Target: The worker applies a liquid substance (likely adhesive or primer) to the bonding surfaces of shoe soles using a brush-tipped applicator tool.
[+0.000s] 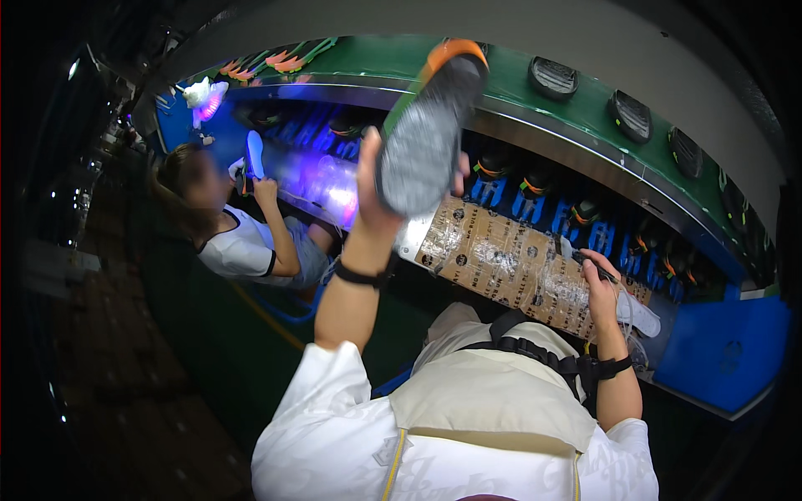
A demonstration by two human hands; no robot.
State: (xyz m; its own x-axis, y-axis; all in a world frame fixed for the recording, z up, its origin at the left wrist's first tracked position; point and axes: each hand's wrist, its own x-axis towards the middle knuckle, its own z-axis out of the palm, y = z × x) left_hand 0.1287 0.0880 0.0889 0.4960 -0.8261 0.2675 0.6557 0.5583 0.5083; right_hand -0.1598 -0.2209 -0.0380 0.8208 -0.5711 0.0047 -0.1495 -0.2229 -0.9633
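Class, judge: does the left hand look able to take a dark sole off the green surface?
Probably not: the left hand is full, gripping a grey-and-orange shoe piece.

At upper centre we see the shoe blurred by motion, hiding part of the left hand. At right, we cannot make out the slim dark thing in the right hand. The lower edge crops the white shirt

The head view looks down past the wearer's torso, facing left hand, right hand and bench nearby.
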